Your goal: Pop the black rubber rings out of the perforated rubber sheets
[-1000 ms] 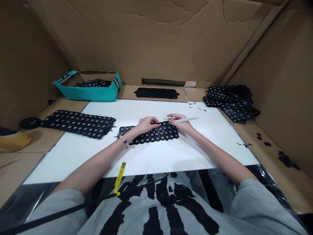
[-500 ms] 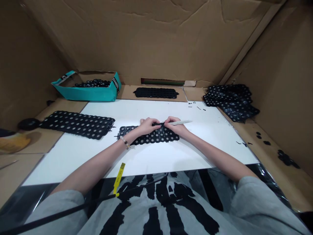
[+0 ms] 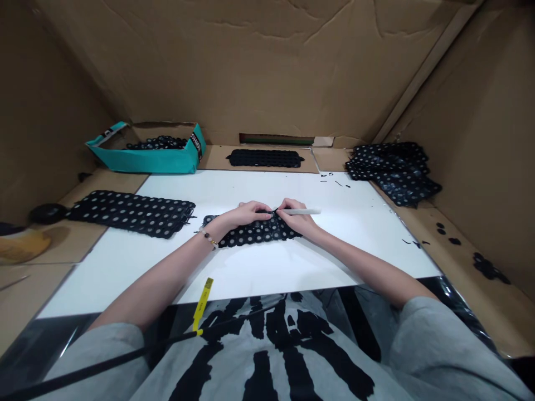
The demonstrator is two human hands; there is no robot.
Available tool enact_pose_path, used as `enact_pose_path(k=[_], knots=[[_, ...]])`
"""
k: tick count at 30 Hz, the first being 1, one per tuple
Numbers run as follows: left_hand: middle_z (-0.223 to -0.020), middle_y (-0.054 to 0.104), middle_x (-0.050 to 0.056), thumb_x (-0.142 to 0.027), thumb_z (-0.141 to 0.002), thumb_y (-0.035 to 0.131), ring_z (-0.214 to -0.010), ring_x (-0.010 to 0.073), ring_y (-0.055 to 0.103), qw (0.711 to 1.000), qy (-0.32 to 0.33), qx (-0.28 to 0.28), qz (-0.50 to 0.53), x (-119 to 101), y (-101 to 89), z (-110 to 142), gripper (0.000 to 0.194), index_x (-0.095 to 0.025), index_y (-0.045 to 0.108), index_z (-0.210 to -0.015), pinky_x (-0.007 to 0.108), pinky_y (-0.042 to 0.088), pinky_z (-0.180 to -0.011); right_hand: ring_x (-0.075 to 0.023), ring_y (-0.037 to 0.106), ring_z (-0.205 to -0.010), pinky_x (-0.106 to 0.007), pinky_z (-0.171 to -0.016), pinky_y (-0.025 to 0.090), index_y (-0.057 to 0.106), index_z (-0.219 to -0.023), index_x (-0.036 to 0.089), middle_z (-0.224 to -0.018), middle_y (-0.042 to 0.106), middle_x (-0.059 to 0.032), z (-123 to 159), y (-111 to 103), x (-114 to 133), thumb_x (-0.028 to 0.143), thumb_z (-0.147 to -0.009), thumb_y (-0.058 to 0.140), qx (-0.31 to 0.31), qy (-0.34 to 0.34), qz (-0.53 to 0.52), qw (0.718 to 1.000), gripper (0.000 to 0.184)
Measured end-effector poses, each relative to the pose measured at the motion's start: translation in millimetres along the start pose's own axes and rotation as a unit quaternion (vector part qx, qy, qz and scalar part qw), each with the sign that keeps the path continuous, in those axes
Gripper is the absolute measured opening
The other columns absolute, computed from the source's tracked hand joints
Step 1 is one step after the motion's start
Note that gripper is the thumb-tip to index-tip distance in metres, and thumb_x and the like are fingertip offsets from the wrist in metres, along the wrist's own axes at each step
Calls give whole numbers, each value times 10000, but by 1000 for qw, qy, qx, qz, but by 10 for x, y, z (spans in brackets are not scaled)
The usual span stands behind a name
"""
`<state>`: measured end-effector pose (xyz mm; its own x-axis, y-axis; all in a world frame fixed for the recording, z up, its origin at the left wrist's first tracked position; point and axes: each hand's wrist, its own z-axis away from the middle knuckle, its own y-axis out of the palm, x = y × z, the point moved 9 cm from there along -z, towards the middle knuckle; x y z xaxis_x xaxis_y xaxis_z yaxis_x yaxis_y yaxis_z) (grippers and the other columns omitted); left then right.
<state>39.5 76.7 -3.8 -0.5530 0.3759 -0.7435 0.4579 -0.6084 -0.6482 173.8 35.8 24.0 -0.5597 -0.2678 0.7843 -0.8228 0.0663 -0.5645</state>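
A black sheet with rows of round pale spots point(image 3: 251, 235) lies on the white board in front of me. My left hand point(image 3: 251, 213) grips its far edge between thumb and fingers, with a beaded bracelet at the wrist. Close beside it, my right hand point(image 3: 296, 217) is closed around a white pen-shaped tool point(image 3: 308, 211). The tool's tip end meets the sheet's far edge near my left fingertips; the tip itself is too small to make out. Both hands cover parts of the sheet.
More spotted black sheets lie at left point(image 3: 131, 213), in a pile at right point(image 3: 395, 167) and at the back point(image 3: 265, 158). A teal box point(image 3: 146, 161) holds black pieces. Black scraps point(image 3: 412, 243) dot the board point(image 3: 259, 278). Cardboard walls point(image 3: 234, 72) enclose it.
My right hand has moved left along the sheet's far edge with the white tool, coming closer to my left hand. My left hand has kept its hold on the sheet.
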Motion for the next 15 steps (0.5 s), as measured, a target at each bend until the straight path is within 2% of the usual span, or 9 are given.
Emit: enact_pose_path(k=[2,5,9,13,15], knots=[[-1031,740,-23,-555,-832,560,-1071,272,613,1000,4,-6,-26,-57,2,19,354,-292,695,-1028,398,259,-1055,-177,574,-746,-305,-732,416,565,-699,217,-745,651,-1,-11,6,-22,285,-772,572,8,5,-20,1000,100],[-1072,724,0,-551,-773,636,-1092,292,602,997,-1,-42,-66,-126,-9,39,388,-261,658,-1030,418,242,-1053,-175,584,-735,-304,-727,434,573,-695,209,-735,651,1,-22,12,-101,302,-742,595,30,38,-88,995,106],[-1037,724,5,-471,-722,702,-1068,287,615,995,0,-66,-72,-150,21,32,339,-241,642,-965,418,278,-1021,-194,629,-859,-328,-843,451,584,-642,198,-866,702,-23,-17,22,-170,255,-684,616,62,69,-160,983,77],[-1062,723,-3,-445,-710,723,-1065,276,627,996,2,-77,-47,-127,8,20,359,-256,652,-1006,399,303,-1022,-214,634,-946,-349,-914,436,616,-611,193,-972,718,-43,-5,40,-149,218,-663,618,86,56,-146,984,57],[-1001,728,-13,-441,-700,733,-1014,271,643,996,-6,-84,-40,-110,-12,24,405,-262,658,-1056,395,324,-1011,-218,632,-958,-348,-910,440,640,-627,195,-981,720,-45,1,51,-127,221,-670,620,92,46,-130,986,54]])
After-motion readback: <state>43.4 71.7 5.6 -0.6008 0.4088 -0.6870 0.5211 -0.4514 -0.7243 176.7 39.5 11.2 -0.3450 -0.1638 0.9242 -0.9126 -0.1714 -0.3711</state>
